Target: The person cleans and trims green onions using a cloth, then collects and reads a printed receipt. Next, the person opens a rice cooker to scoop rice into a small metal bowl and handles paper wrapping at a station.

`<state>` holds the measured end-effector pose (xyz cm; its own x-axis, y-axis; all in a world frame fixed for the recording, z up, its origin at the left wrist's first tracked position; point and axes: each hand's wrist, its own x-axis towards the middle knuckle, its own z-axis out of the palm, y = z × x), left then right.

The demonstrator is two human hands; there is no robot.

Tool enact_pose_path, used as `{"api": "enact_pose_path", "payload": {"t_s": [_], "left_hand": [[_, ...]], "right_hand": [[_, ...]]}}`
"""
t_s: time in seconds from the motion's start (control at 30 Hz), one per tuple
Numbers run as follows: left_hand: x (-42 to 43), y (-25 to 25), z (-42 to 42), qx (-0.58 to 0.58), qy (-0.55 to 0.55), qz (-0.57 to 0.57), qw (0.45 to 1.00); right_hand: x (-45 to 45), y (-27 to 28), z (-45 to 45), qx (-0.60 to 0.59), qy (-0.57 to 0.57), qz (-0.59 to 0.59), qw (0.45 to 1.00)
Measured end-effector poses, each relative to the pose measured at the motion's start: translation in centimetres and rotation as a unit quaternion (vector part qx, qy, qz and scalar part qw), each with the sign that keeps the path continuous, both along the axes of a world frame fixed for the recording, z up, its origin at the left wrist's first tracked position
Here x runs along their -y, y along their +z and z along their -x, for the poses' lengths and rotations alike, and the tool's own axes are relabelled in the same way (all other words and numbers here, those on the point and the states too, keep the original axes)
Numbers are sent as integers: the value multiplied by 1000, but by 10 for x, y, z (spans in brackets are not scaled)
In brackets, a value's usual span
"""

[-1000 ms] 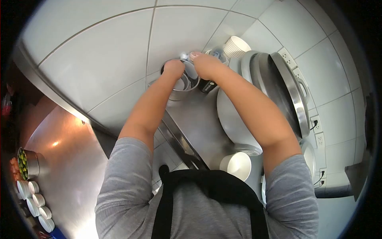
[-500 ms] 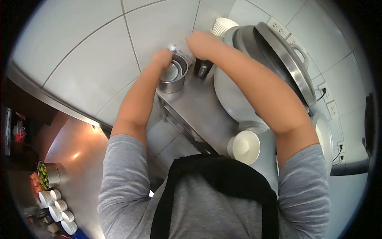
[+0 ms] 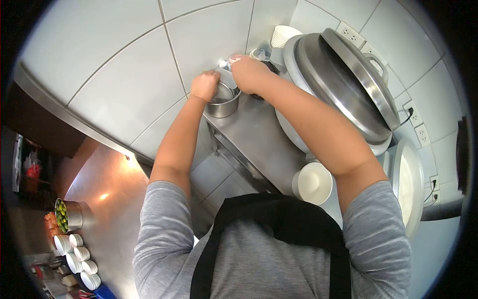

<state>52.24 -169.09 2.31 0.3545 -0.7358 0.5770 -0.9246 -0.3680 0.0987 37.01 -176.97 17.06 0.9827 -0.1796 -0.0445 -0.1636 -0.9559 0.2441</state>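
Observation:
My left hand is closed at the rim of a steel pot that stands at the far end of the steel counter. A smaller metal vessel sits inside the pot. Just right of it, my right hand is closed over the pot's right side, beside a pale, translucent piece between the two hands. What its fingers hold is hidden. Behind my right hand is a small pink-lidded container, with a dark object partly covered by the hand.
A large cooker with a raised steel lid fills the right side. Stacked white cups stand behind it, and a white tub is nearer me. At lower left, another counter bears a pot of green fruit and stacked bowls.
My right hand has come down from above the dark container to the pot's right side. My left hand stays at the pot rim. The head view has shifted.

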Motion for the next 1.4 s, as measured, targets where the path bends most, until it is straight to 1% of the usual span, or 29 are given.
{"api": "enact_pose_path", "payload": {"t_s": [0.03, 0.13, 0.23, 0.33, 0.43, 0.47, 0.53, 0.57, 0.63, 0.67, 0.77, 0.9, 0.97, 1.07, 1.17, 1.27, 1.4], "left_hand": [[0, 0, 2, -2, 3, -3, 1000], [4, -8, 5, -3, -30, 1, 1000], [0, -9, 1, 18, -42, -13, 999], [-7, -3, 5, -8, -2, -35, 999], [-15, -3, -6, -114, 44, 5, 993], [-14, -2, -9, -117, 48, -13, 992], [-12, -2, -11, -124, 50, -14, 991], [-11, -2, -13, -126, 49, -15, 991], [-12, -6, -13, -118, 51, 12, 992], [-11, -9, -12, -114, 51, 28, 992], [-10, -20, -13, -83, 43, 85, 992], [-20, -12, -1, -124, 59, 104, 985], [-18, -12, 0, -127, 42, 118, 984], [-13, -16, 3, -99, -4, 154, 983], [-18, -16, 4, -119, 46, 122, 984], [-18, -17, 1, -103, 18, 143, 984], [-15, -14, -2, -196, 59, 45, 978]], "right_hand": [[-3, 2, -1, -17, -15, -5, 1000], [2, -13, -6, 18, -17, -57, 998], [3, -22, -11, 51, -8, -33, 998], [-7, -15, -5, 38, 5, -15, 999], [-6, -20, 6, -39, 12, -13, 999], [-6, -22, 8, -11, 9, -12, 1000], [-9, -17, 6, 49, 7, -7, 999], [-9, -12, 3, 49, 7, -2, 999], [-15, 11, 5, 46, 5, 8, 999], [-16, 9, 3, 56, 6, 9, 998], [-7, -28, -8, 38, -36, -35, 998], [-12, -4, -2, 31, -9, -50, 998], [-13, -11, -7, 27, -15, -29, 999], [-4, -40, -12, 38, -18, -21, 999], [5, -44, -16, 28, -25, -25, 999], [1, -24, -11, 31, -30, -26, 999], [-3, 0, -4, 53, -47, -35, 997]]}}
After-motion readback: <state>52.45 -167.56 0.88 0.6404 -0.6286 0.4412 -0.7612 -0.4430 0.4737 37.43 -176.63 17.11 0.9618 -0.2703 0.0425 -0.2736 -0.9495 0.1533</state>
